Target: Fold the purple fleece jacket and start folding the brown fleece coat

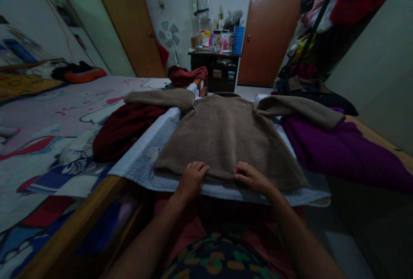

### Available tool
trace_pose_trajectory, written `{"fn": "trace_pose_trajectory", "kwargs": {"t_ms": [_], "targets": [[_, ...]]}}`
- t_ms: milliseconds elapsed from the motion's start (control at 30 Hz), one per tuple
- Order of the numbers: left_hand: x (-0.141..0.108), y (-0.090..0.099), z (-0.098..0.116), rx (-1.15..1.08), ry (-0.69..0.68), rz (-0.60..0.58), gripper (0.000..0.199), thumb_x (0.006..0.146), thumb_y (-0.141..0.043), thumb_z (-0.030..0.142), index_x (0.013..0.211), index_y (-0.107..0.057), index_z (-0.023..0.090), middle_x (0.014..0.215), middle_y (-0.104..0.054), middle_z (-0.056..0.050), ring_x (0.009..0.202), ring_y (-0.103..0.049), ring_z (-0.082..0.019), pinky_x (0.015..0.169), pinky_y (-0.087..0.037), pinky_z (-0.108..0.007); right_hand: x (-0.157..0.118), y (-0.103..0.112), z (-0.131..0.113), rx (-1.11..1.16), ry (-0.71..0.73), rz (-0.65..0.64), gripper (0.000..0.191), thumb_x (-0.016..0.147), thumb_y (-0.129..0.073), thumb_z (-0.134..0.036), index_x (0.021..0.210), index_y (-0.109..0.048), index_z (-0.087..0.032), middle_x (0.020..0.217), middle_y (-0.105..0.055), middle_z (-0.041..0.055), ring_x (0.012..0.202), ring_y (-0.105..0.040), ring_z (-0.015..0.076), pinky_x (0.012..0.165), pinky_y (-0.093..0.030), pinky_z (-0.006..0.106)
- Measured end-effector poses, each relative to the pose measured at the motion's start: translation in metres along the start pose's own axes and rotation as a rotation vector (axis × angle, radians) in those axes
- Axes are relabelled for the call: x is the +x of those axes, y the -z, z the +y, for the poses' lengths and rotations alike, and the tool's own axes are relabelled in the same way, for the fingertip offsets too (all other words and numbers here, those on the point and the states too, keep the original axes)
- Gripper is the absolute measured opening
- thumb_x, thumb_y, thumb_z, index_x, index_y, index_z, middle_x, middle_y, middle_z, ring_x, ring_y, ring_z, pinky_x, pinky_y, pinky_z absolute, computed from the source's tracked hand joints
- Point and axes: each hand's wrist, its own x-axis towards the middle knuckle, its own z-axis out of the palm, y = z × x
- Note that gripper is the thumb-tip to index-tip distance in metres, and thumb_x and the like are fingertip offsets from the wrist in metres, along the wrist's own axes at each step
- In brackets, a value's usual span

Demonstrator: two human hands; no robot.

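A brown fleece sweater (226, 133) lies spread out flat, its hem toward me and its sleeves stretched to both sides. Under it is a light blue cloth (155, 154) covering a board or table. My left hand (193, 179) is closed at the hem, left of its middle, fingers curled on the edge. At the same hem, a short way to the right, my right hand (251, 176) also has its fingers curled round the fabric. The fingertips of both hands are partly hidden.
Dark red clothing (129, 128) lies under the left sleeve, on a bed (77, 115) with a patterned sheet. On the right are folded purple fabric (342, 150) and a dark garment (319, 94). Farther back stand a fan (169, 34) and a black shelf (222, 72).
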Motion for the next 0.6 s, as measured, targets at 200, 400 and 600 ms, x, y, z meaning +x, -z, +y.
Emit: {"fn": "trace_pose_trajectory", "kwargs": {"t_ms": [200, 400, 600], "targets": [[-0.012, 0.011, -0.026, 0.125, 0.127, 0.046, 0.043, 0.081, -0.043, 0.001, 0.112, -0.065, 0.021, 0.113, -0.064, -0.008, 0.107, -0.054, -0.025, 0.099, -0.038, -0.043, 0.002, -0.002, 0.006, 0.087, -0.083, -0.044, 0.025, 0.087, -0.052, -0.036, 0.071, -0.060, -0.018, 0.073, -0.056, 0.0004, 0.074, -0.053, 0.0147, 0.068, -0.041, 0.025], [-0.025, 0.028, -0.054, 0.301, 0.299, 0.093, 0.047, 0.080, -0.042, 0.003, 0.118, -0.062, 0.022, 0.128, -0.060, -0.009, 0.125, -0.046, -0.029, 0.111, -0.020, -0.058, 0.012, -0.019, 0.004, -0.083, -0.203, 0.205, 0.032, 0.086, -0.052, -0.033, 0.113, -0.061, -0.018, 0.075, -0.061, 0.0009, 0.072, -0.055, 0.0168, 0.068, -0.042, 0.028], [-0.020, 0.048, -0.078, 0.211, 0.383, -0.034, 0.055, 0.069, -0.054, 0.008, 0.122, -0.060, 0.021, 0.128, -0.061, -0.008, 0.121, -0.052, -0.026, 0.105, -0.038, -0.043, 0.012, -0.032, 0.008, -0.265, -0.133, 0.272, 0.034, 0.086, -0.054, -0.030, 0.117, -0.062, -0.017, 0.080, -0.064, 0.0051, 0.081, -0.057, 0.0206, 0.075, -0.044, 0.031]]}}
